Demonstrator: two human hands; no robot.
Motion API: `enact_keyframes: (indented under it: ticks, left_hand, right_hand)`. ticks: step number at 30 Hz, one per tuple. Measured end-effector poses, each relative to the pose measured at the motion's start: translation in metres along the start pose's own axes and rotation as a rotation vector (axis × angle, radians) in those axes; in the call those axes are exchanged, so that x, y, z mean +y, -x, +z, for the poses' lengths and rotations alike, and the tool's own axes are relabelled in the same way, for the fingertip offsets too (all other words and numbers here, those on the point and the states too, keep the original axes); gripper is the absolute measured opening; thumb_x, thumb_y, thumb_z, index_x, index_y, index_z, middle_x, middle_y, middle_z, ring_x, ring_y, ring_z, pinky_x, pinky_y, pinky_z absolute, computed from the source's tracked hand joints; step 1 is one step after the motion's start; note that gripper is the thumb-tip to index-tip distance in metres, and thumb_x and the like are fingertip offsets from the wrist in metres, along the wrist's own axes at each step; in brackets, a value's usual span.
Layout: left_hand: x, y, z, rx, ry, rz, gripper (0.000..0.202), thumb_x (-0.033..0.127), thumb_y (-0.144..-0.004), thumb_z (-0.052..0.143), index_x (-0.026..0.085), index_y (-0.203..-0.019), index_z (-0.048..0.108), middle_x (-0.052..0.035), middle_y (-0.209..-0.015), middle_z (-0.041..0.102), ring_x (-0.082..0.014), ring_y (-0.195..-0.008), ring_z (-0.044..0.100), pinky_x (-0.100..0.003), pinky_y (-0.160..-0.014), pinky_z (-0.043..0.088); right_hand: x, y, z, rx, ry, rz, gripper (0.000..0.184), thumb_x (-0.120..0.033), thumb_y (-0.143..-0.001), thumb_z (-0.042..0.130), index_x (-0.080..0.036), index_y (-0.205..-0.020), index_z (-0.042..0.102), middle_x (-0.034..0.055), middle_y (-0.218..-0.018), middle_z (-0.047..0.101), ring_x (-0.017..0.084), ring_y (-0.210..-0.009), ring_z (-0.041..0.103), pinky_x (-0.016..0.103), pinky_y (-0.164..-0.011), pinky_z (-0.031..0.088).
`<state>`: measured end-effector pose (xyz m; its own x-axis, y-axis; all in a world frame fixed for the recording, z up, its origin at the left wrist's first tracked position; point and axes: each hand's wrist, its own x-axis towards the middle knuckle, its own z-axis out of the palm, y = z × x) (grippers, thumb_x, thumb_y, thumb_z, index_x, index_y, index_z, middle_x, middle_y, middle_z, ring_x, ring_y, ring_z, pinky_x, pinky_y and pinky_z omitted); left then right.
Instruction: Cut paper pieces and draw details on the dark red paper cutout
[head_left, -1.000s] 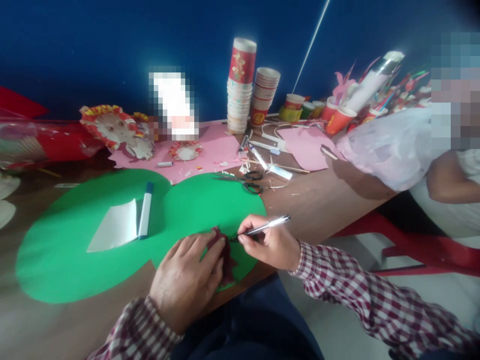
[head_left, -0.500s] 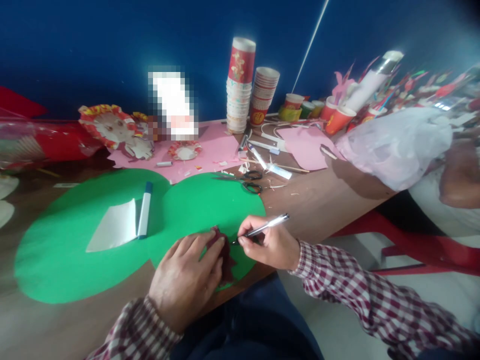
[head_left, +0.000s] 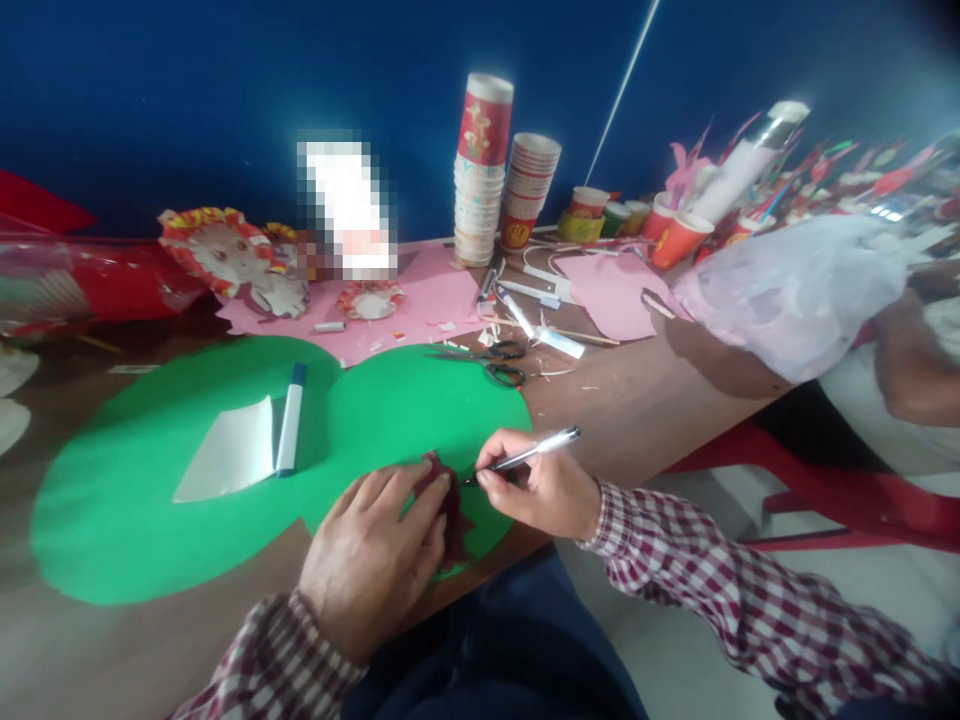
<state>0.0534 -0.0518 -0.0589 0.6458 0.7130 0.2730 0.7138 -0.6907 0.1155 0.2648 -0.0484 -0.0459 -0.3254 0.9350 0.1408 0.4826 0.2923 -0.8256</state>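
Note:
My left hand (head_left: 375,550) presses a dark red cut-out piece (head_left: 452,535) down on a green sheet with rounded lobes (head_left: 405,410). Its fingers lie close together over the piece and partly hide it. My right hand (head_left: 536,490) is closed around a black-and-silver pen (head_left: 536,447). The pen's tip is at the right edge of the dark red piece, on the green sheet; any mark there is too small to see. Left of my hands, a white marker with a blue cap (head_left: 290,425) lies beside a white piece of paper (head_left: 229,450) on the green sheet.
Black-handled scissors (head_left: 502,362) overlap the green sheet's far edge. Beyond are pink paper (head_left: 442,290), tall cup stacks (head_left: 480,180), glue tubes (head_left: 555,342) and decorated plates (head_left: 217,250). A plastic bag (head_left: 795,290) stands at the right near another person's arm (head_left: 911,365). A red chair (head_left: 825,490) is below.
The view has shifted very slightly. Both hands, the pen and the dark red piece keep nearly the same places. The other person's arm has moved a little.

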Motion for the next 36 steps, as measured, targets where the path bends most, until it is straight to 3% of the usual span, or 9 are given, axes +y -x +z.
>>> enact_keyframes:
  ticks: [36]
  left_hand:
    - [-0.0003,0.0013,0.0011,-0.001,0.004,-0.003,0.033,0.029,-0.084,0.048,0.023,-0.114,0.059,-0.0046,-0.115,0.06,-0.024,-0.101,0.054,-0.041,-0.081,0.05]
  right_hand:
    - [0.0005,0.0008,0.0012,0.0,0.018,-0.024,0.001,-0.016,-0.077,0.056,-0.015,-0.077,0.057,-0.0029,-0.061,0.055,0.008,-0.053,0.05,0.018,-0.05,0.038]
